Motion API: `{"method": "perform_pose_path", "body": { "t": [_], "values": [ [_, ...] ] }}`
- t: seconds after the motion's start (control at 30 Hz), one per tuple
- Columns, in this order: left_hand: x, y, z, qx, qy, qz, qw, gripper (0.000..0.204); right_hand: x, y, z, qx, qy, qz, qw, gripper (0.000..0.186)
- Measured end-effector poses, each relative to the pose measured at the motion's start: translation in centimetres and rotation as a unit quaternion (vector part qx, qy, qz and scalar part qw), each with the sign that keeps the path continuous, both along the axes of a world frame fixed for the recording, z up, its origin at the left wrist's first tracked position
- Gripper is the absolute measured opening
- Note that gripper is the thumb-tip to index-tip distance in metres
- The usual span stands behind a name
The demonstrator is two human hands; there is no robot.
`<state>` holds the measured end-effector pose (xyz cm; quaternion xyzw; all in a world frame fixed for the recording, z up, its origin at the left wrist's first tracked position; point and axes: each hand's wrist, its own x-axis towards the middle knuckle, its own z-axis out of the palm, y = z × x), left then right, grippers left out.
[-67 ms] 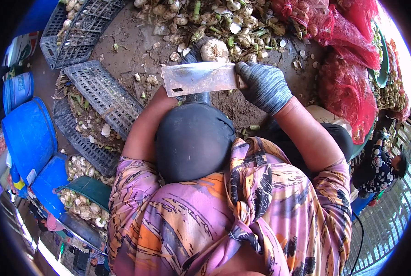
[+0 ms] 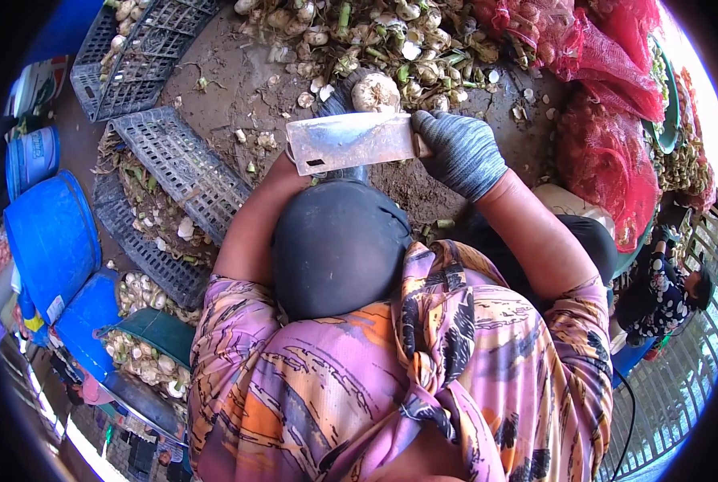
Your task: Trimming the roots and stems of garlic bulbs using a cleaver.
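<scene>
My right hand (image 2: pixel 459 153), in a grey knit glove, is closed round the handle of a cleaver (image 2: pixel 351 145). Its broad, dirty blade points left, spanning the space between my forearms above my dark-clad knee. Just beyond the blade a large pale garlic bulb (image 2: pixel 375 92) shows its cut, rounded face. My left hand (image 2: pixel 343 95), also gloved, grips that bulb from its left side, partly covered by the blade. Past the bulb lies a heap of garlic bulbs (image 2: pixel 423 52) with stem pieces and loose skins on the muddy ground.
Black plastic crates (image 2: pixel 178 161) with garlic scraps stand at left, beside blue tubs (image 2: pixel 52 233) and a green container (image 2: pixel 154 333) near peeled-looking bulbs. Red mesh sacks (image 2: pixel 604 153) fill the far right. Another person (image 2: pixel 672 289) sits at right by a metal fence (image 2: pixel 692 361).
The cleaver's blade has tilted slightly, its left end dropping a little toward me. The garlic bulb and my left hand stay nearly in place.
</scene>
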<state>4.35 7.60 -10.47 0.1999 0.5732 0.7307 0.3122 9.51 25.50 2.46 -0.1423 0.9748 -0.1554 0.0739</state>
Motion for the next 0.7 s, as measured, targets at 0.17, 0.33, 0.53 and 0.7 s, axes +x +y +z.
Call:
{"method": "perform_pose_path", "body": {
  "t": [0.17,0.33,0.53,0.7],
  "values": [
    [0.0,0.7,2.3,0.085,-0.075,-0.03,0.993,0.035,0.2,0.6,-1.4,-0.004,-0.014,-0.008,1.0,0.012],
    [-0.2,-0.2,5.0,-0.044,0.364,-0.056,0.929,0.06,-1.6,2.6,-4.3,0.057,-0.062,-0.198,0.976,0.01],
    [-0.8,-0.8,7.9,-0.087,-0.052,0.039,0.994,0.067,-1.2,6.5,-5.5,0.011,0.018,-0.197,0.98,0.017],
    [-8.7,-4.0,6.4,0.107,-0.13,0.125,0.978,0.043,-0.5,4.8,-4.5,-0.051,0.017,-0.218,0.975,0.017]
  ]
}}
